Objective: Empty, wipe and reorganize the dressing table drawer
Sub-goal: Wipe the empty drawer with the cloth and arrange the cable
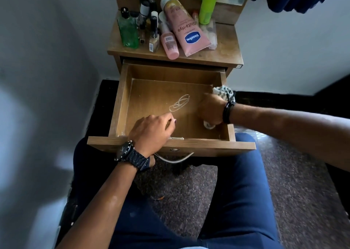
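My right hand (211,109) is down inside the pulled-out drawer (121,101), fingers curled around a checked cloth (223,92) and pressing it to the drawer floor by the right wall; a bunch of the cloth stands above the wrist and a pale fold shows beneath the palm. A dark bracelet (228,112) sits on that wrist. My left hand (151,133) rests over the drawer's front edge, fingers bent and reaching toward the floor; I think it holds nothing, though the fingertips are partly hidden, so I cannot tell for sure. A black watch (126,151) is on that wrist.

On the drawer floor, between my hands, lies a loose cluster of thin pale rubber bands (180,102). A curved metal handle (174,158) hangs under the drawer front.

Above, the dressing table top (225,47) carries the cosmetics: a pink Vaseline tube (186,32) lying flat, a smaller pink tube (169,44) just beside it, a green glass bottle (128,30), a lime green bottle (208,4), and several small dark bottles.
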`<action>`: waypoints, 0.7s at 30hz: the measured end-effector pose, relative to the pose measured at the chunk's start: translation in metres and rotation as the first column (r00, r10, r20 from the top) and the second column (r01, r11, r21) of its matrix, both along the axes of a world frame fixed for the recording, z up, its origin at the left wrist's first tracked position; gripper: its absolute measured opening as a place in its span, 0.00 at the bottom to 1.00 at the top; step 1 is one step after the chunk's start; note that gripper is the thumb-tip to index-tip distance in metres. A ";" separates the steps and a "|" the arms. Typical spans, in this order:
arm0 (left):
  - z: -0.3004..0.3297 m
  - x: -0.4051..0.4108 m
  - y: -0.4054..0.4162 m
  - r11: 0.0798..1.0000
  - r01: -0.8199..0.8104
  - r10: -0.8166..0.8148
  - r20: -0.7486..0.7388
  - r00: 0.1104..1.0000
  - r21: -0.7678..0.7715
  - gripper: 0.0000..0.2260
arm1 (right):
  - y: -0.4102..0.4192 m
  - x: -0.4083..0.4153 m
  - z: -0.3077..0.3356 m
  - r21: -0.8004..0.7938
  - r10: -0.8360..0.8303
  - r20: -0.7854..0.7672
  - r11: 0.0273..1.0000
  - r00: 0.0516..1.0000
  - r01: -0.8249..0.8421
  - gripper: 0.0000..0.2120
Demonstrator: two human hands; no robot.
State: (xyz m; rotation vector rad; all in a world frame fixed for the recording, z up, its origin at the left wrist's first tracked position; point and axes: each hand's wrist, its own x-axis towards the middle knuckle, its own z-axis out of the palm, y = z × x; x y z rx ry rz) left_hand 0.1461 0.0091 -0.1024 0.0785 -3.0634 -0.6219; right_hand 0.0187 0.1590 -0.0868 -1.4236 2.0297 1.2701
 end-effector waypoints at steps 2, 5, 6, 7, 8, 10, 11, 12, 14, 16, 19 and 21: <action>0.001 0.000 0.000 1.000 -0.001 0.001 0.001 1.000 -0.009 0.13 | 0.003 0.013 0.001 0.048 -0.076 0.166 0.996 0.983 0.069 0.12; 0.002 0.000 0.001 1.000 -0.001 0.001 0.012 1.000 -0.001 0.12 | 0.004 0.013 0.012 0.096 -0.184 0.277 0.982 0.943 0.163 0.14; 0.002 -0.001 0.001 1.000 -0.002 0.002 0.011 1.000 -0.003 0.12 | 0.003 0.010 0.015 0.112 -0.216 0.286 0.975 0.934 0.191 0.14; 0.002 -0.001 0.001 1.000 -0.003 0.003 0.010 1.000 -0.003 0.13 | 0.001 0.006 0.018 0.126 -0.238 0.289 0.970 0.927 0.210 0.15; 0.001 -0.001 0.001 1.000 -0.004 0.004 0.010 1.000 0.002 0.13 | -0.001 0.001 0.018 0.135 -0.253 0.280 0.965 0.926 0.223 0.15; 0.000 -0.001 0.001 1.000 -0.008 0.008 0.021 1.000 0.010 0.12 | -0.003 -0.017 0.018 0.081 -0.261 0.203 0.965 0.944 0.249 0.17; 0.000 -0.001 0.001 1.000 -0.008 0.008 0.025 1.000 0.010 0.12 | -0.004 -0.028 0.018 0.009 -0.226 0.136 0.974 0.965 0.227 0.17; 0.000 -0.001 0.001 1.000 -0.012 0.012 0.024 1.000 0.011 0.12 | -0.004 -0.041 0.017 -0.078 -0.167 0.056 0.982 0.984 0.172 0.16; 0.001 -0.002 0.002 0.999 -0.027 0.027 0.021 0.999 0.018 0.12 | -0.001 -0.064 0.014 -0.200 -0.031 -0.098 0.980 0.995 0.011 0.12; 0.003 -0.002 0.003 0.999 -0.038 0.037 0.034 0.999 0.030 0.11 | 0.001 -0.071 0.008 -0.197 0.063 -0.165 0.976 0.984 -0.096 0.11; 0.003 -0.001 0.003 0.999 -0.048 0.047 0.031 0.998 0.026 0.11 | 0.006 -0.057 -0.005 -0.124 0.100 -0.155 0.985 0.983 -0.120 0.12; 0.001 -0.001 0.002 0.998 -0.052 0.051 0.028 0.998 0.022 0.11 | 0.006 -0.047 -0.005 -0.111 0.084 -0.121 0.989 0.989 -0.097 0.12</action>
